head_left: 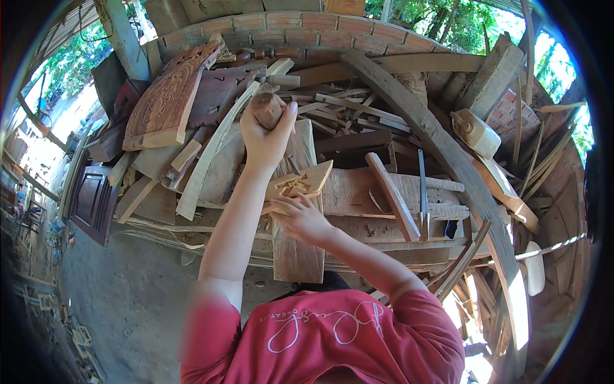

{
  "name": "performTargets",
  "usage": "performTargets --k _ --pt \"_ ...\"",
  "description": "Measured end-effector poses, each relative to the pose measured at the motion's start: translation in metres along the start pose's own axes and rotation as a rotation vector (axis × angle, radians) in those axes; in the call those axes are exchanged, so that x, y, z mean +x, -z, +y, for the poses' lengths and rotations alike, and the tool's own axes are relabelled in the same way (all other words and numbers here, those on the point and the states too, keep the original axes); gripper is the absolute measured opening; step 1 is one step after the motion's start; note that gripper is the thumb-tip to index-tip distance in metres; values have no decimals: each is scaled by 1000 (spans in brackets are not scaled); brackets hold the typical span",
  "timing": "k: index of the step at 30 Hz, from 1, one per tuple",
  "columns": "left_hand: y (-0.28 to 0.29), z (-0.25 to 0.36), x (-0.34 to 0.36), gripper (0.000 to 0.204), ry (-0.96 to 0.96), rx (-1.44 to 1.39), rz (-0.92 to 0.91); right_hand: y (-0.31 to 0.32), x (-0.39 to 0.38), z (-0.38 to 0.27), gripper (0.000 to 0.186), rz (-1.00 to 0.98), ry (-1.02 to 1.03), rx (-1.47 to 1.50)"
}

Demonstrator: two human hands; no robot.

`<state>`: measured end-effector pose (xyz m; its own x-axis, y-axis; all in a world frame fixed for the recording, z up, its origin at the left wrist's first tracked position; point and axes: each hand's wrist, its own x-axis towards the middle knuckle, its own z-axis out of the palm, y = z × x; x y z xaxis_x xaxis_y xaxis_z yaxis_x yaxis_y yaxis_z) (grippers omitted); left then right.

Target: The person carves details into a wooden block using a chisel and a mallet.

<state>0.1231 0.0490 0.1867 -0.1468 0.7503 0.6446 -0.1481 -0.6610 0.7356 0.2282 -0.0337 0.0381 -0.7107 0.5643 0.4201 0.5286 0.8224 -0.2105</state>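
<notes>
My left hand (pixel 265 142) is raised over the bench, its fingers wrapped round a rounded brown wooden block (pixel 267 110). Whether that block has a handle cannot be seen. Lower down, a pale carved piece of wood (pixel 316 178), strewn with shavings (pixel 293 185), lies across a thick plank (pixel 297 253). Along the near edge of the carved piece, my right hand (pixel 300 221) grips it with bent fingers. No tool shows in the right hand.
Scrap strips (pixel 358 109) are heaped at the back, beside a carved panel (pixel 169 96). On the right lie a wooden bar (pixel 393 195), a long metal tool (pixel 423 192) and a plastic jug (pixel 476 133). A curved beam (pixel 435 134) crosses there. Behind stands a brick wall (pixel 288 22).
</notes>
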Motion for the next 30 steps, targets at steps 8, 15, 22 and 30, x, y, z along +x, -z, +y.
performTargets --k 8,15,22,30 --pt "12 3 -8 14 116 -267 -202 47 -109 12 15 561 -656 263" --pt "4 1 -15 11 59 -118 -296 51 -126 23 8 624 -722 194" --pt "1 17 -21 11 53 -138 -257 38 -135 30 5 657 -835 260" --pt "-2 12 -22 11 56 -165 -227 39 -139 32 8 695 -931 345"
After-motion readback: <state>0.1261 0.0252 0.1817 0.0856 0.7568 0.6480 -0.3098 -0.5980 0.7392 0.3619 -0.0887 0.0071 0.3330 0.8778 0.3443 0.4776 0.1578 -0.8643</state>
